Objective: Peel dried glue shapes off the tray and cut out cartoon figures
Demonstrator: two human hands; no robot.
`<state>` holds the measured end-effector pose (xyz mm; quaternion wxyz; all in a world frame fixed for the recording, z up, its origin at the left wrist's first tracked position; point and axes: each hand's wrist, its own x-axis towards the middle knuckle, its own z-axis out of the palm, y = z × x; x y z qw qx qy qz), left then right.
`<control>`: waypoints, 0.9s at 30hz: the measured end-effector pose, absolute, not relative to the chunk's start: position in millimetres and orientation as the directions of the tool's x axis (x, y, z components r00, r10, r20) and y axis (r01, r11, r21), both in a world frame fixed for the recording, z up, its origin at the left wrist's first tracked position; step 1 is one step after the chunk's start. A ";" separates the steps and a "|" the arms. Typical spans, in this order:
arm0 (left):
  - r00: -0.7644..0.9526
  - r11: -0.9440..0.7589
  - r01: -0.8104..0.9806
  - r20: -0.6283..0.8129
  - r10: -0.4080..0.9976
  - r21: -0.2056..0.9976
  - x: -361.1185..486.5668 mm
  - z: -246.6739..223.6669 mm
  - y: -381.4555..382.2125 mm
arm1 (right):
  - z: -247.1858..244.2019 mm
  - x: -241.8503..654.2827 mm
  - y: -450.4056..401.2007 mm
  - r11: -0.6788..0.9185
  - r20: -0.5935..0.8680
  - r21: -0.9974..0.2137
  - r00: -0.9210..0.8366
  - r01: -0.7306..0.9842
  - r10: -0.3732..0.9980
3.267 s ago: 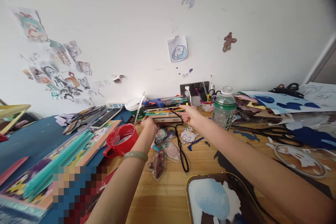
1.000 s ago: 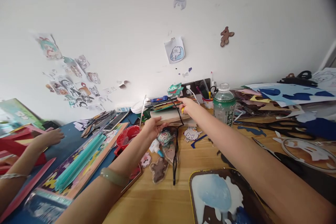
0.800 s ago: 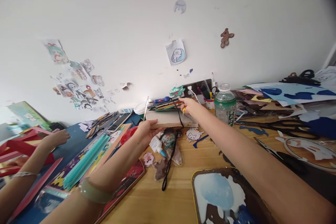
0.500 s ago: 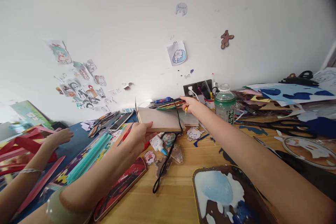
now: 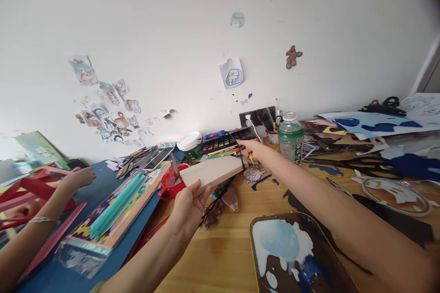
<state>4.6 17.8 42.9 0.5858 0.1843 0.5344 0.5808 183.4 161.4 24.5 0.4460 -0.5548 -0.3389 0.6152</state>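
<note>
My left hand grips the near edge of a thick, cream-coloured pad, thumb on top and fingers underneath. The pad is tilted, and a black cord runs over its right end. My right hand reaches over the desk at the pad's right end, forefinger stretched towards a black paint palette and a bunch of coloured pencils. A slim yellow tool sticks out below its curled fingers; its kind is unclear. Beside the pad's left end stand a red mug and a white-lidded green tub.
Another person's hand is at the left, near red ribbon. A green-labelled bottle stands behind my right forearm. A paint-covered tray lies in front. Scissors, paper cut-outs and an embroidery-hoop-like ring lie at right.
My left hand has brought the pad lower and nearer, uncovering the tub, mug and palette. My right hand has shifted slightly down and right with the yellow tool.
</note>
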 end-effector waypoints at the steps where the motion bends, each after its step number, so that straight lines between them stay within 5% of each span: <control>1: -0.245 0.260 -0.499 -0.423 0.872 0.827 4.8 42.1 16.7 | 22.0 185.8 157.8 -0.368 -0.371 -0.924 0.014 -0.102 0.929; 13: -0.233 0.242 -0.617 -0.468 0.852 0.748 21.7 56.8 13.2 | 6.6 194.4 120.8 -0.125 -0.081 -0.852 0.107 0.508 0.991; 20: -0.207 0.274 -0.633 -0.500 0.841 0.724 22.5 64.8 3.3 | -14.9 207.7 134.5 -0.217 -0.140 -0.850 0.191 0.481 0.972; 27: -0.089 0.320 -0.641 -0.482 0.872 0.697 22.3 70.3 -26.2 | -20.3 208.0 136.7 -0.258 -0.204 -0.936 0.229 0.238 0.952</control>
